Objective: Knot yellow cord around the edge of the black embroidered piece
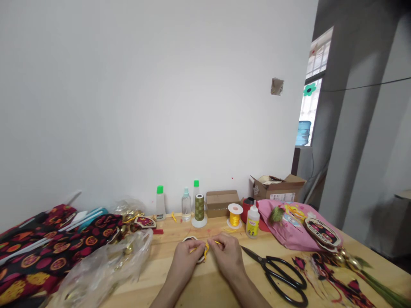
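Observation:
Both hands are close together over the middle of the wooden table, fingers closed in a pinch. Between them runs a yellow cord [206, 250], looped and partly hidden by the fingers. My left hand [189, 259] grips the cord on its left side. A dark ornament with a pale edge [190, 238] shows behind and beneath that hand, mostly covered. On the other side, my right hand [228, 254] pinches a strand of the same cord, its end near the fingertips. Black-handled scissors [272, 271] lie beside my right hand, their tips pointing toward it.
Along the wall stand a green thread cone [199, 208], a yellow cord spool [234, 219], a glue bottle [253, 222] and several clear bottles. A plastic bag [109, 267] and patterned fabric [64, 248] fill the left. A pink bag [289, 237] and tassels [340, 278] lie right.

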Motion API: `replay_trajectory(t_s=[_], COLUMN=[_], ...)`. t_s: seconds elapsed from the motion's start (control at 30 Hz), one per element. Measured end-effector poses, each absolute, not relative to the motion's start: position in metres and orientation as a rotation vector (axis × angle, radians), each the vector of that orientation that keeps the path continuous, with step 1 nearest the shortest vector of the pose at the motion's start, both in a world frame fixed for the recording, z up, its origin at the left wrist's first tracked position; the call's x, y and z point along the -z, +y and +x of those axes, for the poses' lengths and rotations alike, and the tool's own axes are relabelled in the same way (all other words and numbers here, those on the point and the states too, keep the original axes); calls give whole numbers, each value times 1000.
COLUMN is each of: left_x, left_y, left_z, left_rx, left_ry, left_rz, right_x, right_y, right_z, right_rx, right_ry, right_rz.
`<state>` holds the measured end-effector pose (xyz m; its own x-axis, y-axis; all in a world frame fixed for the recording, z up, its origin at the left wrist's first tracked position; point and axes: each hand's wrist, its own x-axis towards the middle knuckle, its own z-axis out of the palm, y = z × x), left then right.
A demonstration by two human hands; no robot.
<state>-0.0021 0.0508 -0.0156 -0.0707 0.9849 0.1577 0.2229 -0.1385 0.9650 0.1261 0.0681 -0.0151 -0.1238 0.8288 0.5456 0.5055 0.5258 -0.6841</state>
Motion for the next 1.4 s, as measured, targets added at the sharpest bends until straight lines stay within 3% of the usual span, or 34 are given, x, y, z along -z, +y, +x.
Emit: replay_trajectory(t_s=[1.4], left_x=[15], left_y=[48], left_z=[-2], left_rx=[-1310], left_ry=[1337], left_rz=[1475], right_x=[17], right_y=[69], right_z=[126], right_rx=[-427], right_ry=[-1782], right_rz=[-1133])
